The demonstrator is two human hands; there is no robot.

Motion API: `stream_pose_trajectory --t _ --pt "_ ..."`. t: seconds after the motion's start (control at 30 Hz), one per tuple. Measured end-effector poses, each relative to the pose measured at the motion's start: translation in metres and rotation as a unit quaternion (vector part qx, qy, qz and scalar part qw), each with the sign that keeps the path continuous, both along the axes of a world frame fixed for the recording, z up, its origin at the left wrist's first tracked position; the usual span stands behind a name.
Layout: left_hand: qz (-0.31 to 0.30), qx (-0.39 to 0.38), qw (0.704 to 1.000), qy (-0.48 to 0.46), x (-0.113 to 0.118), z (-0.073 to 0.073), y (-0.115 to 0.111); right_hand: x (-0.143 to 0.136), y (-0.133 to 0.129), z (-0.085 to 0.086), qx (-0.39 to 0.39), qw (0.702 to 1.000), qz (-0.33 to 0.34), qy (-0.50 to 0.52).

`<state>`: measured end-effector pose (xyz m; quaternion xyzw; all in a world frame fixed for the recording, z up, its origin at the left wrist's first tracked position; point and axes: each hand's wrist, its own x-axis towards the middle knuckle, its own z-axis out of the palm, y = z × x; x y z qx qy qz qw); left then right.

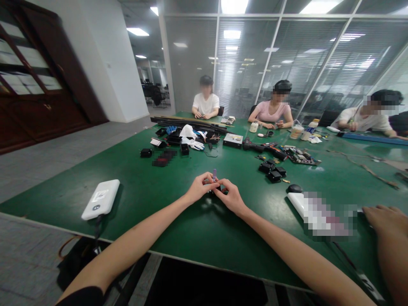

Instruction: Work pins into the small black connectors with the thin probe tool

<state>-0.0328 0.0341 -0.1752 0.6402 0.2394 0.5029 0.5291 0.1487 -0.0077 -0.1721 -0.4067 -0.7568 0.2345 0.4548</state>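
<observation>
Over the middle of the green table, my left hand point(201, 187) and my right hand point(230, 196) meet fingertip to fingertip, both closed in a pinch. Between them is a small black part point(219, 187), mostly hidden by the fingers. A narrow pale purple strip point(214, 173) sticks up from the fingertips of my left hand. Whether the strip is joined to the black part, I cannot tell. Several small black boxes point(274, 170) lie beyond my right hand, and another black box point(146, 152) is farther off to the left.
The green table point(153, 199) carries a white power bank point(101, 199) at left and a white device point(296, 204) at right. A circuit board point(301, 155), white gloves point(193, 138) and black strips lie farther back. Another person's hand point(384, 216) rests at right; several people sit opposite.
</observation>
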Motion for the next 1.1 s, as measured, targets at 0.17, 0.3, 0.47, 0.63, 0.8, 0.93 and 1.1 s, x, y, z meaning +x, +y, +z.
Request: stream_pose_trajectory --t 0.17,0.3,0.47,0.63,0.8,0.93,1.1 --pt "-0.002 -0.009 1.0 0.011 0.001 -0.004 0.002 -0.001 0.003 -0.001 0.0 1.0 0.016 0.007" --pt "-0.009 0.0 0.999 0.033 -0.002 -0.002 0.0 -0.001 0.003 -0.001 0.004 1.0 0.02 0.011" --pt "-0.032 0.052 0.997 0.043 -0.007 0.007 -0.004 0.0 0.002 0.0 0.003 0.999 0.032 0.012" --pt "-0.01 0.056 0.998 0.034 -0.007 0.006 -0.003 -0.001 0.002 0.0 0.011 0.999 0.032 0.009" --pt "-0.011 0.024 1.0 0.007 -0.004 0.001 0.0 -0.001 0.001 0.0 0.014 1.0 0.025 -0.003" --pt "-0.006 0.018 1.0 0.005 -0.002 -0.002 0.002 -0.001 0.003 -0.002 0.009 1.0 0.011 0.0" --pt "-0.003 0.009 1.0 0.007 -0.001 -0.005 0.004 0.0 0.004 -0.003 0.005 1.0 0.013 0.003"
